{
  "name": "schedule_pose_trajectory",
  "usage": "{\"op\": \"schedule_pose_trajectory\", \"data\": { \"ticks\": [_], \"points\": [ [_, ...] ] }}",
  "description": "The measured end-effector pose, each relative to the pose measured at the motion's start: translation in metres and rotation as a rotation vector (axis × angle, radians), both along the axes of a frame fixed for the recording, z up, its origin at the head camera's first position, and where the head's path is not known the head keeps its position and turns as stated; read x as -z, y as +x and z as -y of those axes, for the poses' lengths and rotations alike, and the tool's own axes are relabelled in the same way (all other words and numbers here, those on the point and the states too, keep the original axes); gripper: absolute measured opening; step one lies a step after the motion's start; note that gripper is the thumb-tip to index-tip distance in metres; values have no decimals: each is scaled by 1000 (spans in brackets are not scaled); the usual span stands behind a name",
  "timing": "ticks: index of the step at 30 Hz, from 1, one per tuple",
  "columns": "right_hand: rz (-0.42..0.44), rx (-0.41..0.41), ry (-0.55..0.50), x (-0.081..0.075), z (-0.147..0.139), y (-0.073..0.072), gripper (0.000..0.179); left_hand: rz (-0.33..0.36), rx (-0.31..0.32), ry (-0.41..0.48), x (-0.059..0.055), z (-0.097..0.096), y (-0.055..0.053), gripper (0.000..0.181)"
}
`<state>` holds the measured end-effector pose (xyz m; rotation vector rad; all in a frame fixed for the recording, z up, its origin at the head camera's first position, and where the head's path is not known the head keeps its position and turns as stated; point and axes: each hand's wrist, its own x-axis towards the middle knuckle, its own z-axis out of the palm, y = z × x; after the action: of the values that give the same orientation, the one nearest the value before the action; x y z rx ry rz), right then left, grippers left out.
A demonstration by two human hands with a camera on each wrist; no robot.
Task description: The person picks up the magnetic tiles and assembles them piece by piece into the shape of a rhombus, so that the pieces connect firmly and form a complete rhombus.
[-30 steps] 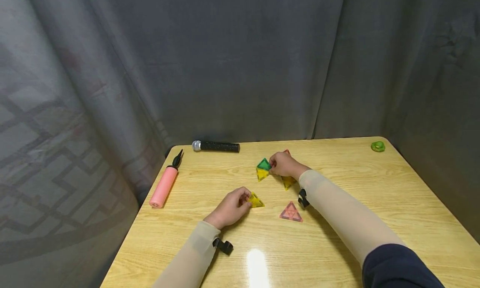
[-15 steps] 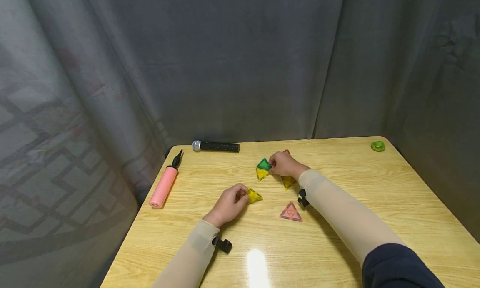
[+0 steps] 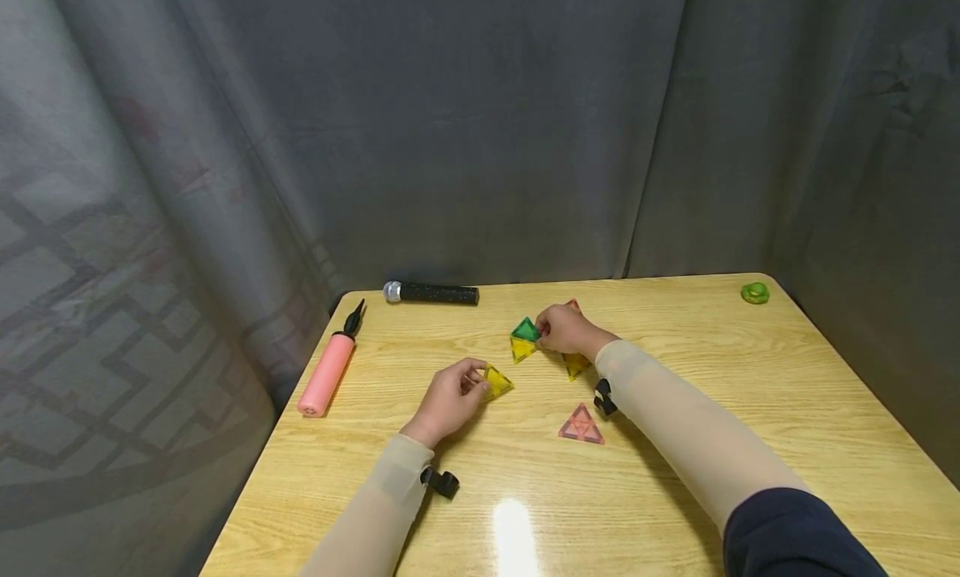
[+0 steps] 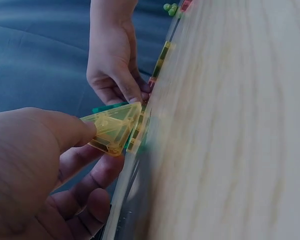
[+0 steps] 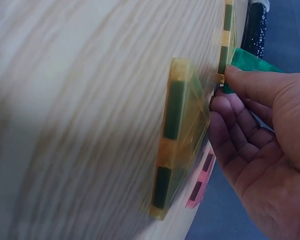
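Note:
In the head view my left hand (image 3: 450, 402) pinches a translucent yellow triangular magnetic tile (image 3: 498, 382) by one corner, raised off the table. The left wrist view shows this tile (image 4: 112, 127) between thumb and fingers. My right hand (image 3: 566, 328) pinches a green triangular magnetic tile (image 3: 526, 330), which stands raised against a yellow tile (image 3: 522, 349) lying flat. Partly hidden below the right hand lies another yellow tile (image 3: 576, 367), and behind the hand a red tile (image 3: 573, 304) peeks out. Closer to me is a pinkish-red triangular tile (image 3: 581, 425).
A pink hand pump (image 3: 328, 375) with a black nozzle lies at the table's left edge. At the back is a black microphone (image 3: 435, 293). Toward the far right corner sits a small green object (image 3: 755, 293). Grey curtains (image 3: 480, 127) hang behind the wooden table (image 3: 675, 477).
My left hand has moved up and leftward with the yellow tile, which has been lifted and turned a little. The right hand and the green tile have stayed nearly still.

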<state>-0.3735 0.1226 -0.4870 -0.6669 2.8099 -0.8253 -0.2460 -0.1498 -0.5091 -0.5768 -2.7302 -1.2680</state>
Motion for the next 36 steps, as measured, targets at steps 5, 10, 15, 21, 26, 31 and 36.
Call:
{"op": "schedule_pose_trajectory", "data": {
  "ticks": [5,10,15,21,26,31,36],
  "points": [
    [7,-27,-5,0,2,0,15,20,-37,31,-1,3,-4,25],
    [7,-31,-2,-2,5,2,14,18,-98,31,-2,6,-8,22],
    [4,-13,-3,-1,8,3,14,33,-147,33,-4,8,-12,21],
    [8,-21,-20,-2,11,7,12,41,-167,30,-6,12,-16,21],
    [49,-35,-31,-3,14,9,10,36,-182,44,-8,13,-18,22],
    [59,-47,-34,-1,16,8,13,46,-213,46,-9,15,-23,20],
    [53,-47,-23,2,19,7,16,58,-230,52,-9,17,-26,21]
  ]
}}
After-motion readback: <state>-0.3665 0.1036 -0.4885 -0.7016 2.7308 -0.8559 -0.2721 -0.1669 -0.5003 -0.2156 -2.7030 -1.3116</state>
